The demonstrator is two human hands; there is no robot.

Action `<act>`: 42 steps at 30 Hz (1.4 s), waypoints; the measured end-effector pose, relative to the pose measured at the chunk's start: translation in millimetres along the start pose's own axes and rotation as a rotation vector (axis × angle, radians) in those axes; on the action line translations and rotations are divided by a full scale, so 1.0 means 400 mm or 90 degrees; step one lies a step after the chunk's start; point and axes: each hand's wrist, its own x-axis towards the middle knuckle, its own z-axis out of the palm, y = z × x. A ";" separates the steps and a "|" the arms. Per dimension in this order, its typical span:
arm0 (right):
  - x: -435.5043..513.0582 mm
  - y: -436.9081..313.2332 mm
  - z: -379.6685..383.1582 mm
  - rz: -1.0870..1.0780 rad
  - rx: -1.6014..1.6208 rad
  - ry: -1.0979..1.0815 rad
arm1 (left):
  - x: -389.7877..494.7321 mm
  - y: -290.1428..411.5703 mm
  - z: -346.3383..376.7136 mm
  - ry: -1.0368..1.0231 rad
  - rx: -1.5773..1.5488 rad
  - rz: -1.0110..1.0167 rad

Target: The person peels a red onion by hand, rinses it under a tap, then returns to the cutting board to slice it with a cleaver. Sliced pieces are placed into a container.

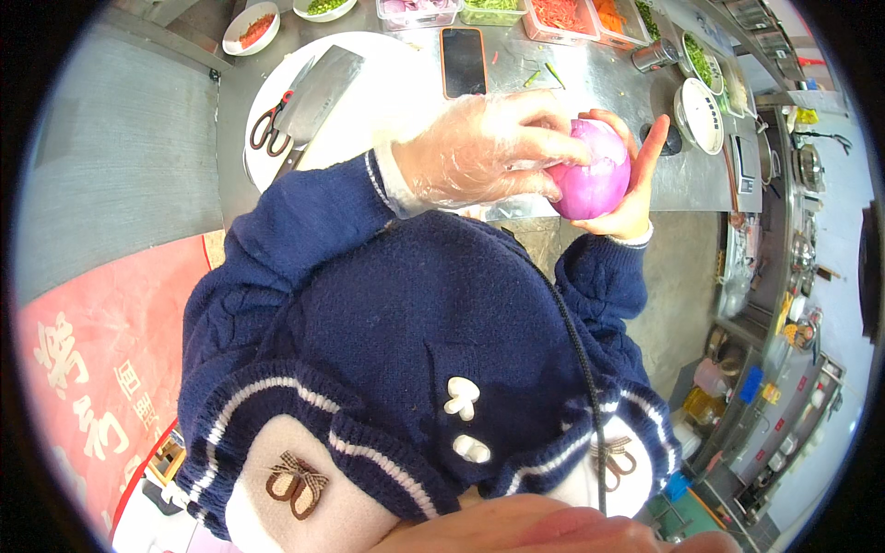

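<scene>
My left hand (484, 155), in a clear plastic glove, comes from the left with its fingers pressed on a peeled-looking red onion (598, 176). My right hand (632, 186), without a visible glove, cups the onion from the right, one finger sticking up. Both hands are above the near edge of a steel table (698, 190). To the left, a cleaver (321, 93) and black-and-red scissors (276, 124) lie on a round white cutting board (387, 55). A phone with an orange case (464, 62) lies just beyond my left hand.
Along the far side stand a bowl of chopped red food (252, 29) and tubs of sliced onion (418, 12), shredded red vegetable (561, 21) and shredded orange vegetable (615, 21). A metal shaker (655, 55), a white bowl (700, 116) and a scale (747, 162) are at the right.
</scene>
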 end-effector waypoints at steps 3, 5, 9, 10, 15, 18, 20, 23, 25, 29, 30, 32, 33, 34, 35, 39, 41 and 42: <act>-0.003 -0.001 0.006 0.025 0.015 0.029 | -0.015 -0.014 0.018 0.055 -0.024 0.060; -0.005 0.000 0.009 0.032 0.028 0.053 | -0.017 -0.014 0.025 0.071 -0.008 0.089; -0.004 -0.001 0.008 0.025 0.013 0.051 | -0.009 -0.002 0.022 0.066 -0.006 -0.025; -0.004 -0.002 0.007 0.031 0.008 0.045 | -0.007 0.000 0.019 0.050 -0.022 -0.042; 0.000 0.001 0.001 0.014 -0.017 0.013 | -0.015 -0.017 0.011 0.001 -0.032 -0.056; -0.001 0.004 0.003 0.026 0.000 0.047 | -0.025 -0.032 0.022 0.046 -0.028 0.059; -0.001 0.006 0.003 0.035 0.007 0.055 | -0.027 -0.031 0.033 0.079 -0.018 0.071; -0.002 0.007 0.003 0.038 0.018 0.058 | -0.021 -0.016 0.039 0.119 -0.053 0.006; -0.004 0.006 0.005 0.048 0.018 0.059 | -0.013 -0.010 0.027 0.068 -0.061 -0.059; -0.004 0.007 0.004 0.054 -0.008 0.024 | 0.011 -0.023 -0.016 -0.048 -0.038 -0.052; -0.003 0.008 0.002 0.049 -0.016 0.009 | 0.015 -0.024 -0.021 -0.053 -0.037 -0.039; 0.000 0.008 -0.001 0.061 -0.019 -0.005 | 0.023 -0.022 -0.028 -0.080 -0.087 -0.109; 0.000 0.008 -0.003 0.067 -0.021 -0.013 | 0.027 -0.018 -0.029 -0.106 -0.135 -0.162; 0.001 0.009 -0.003 0.074 -0.020 -0.013 | 0.035 -0.020 -0.032 -0.107 -0.100 -0.133; 0.000 0.010 -0.002 0.081 -0.018 -0.013 | 0.043 -0.023 -0.034 -0.117 -0.090 -0.112; -0.006 0.027 0.010 0.097 0.012 0.002 | 0.042 -0.015 -0.037 -0.175 -0.094 -0.217; -0.010 0.036 0.009 0.103 0.035 0.016 | 0.035 -0.017 -0.029 -0.153 -0.044 -0.160; -0.011 0.041 0.008 0.106 0.047 0.021 | 0.028 -0.020 -0.029 -0.150 -0.040 -0.156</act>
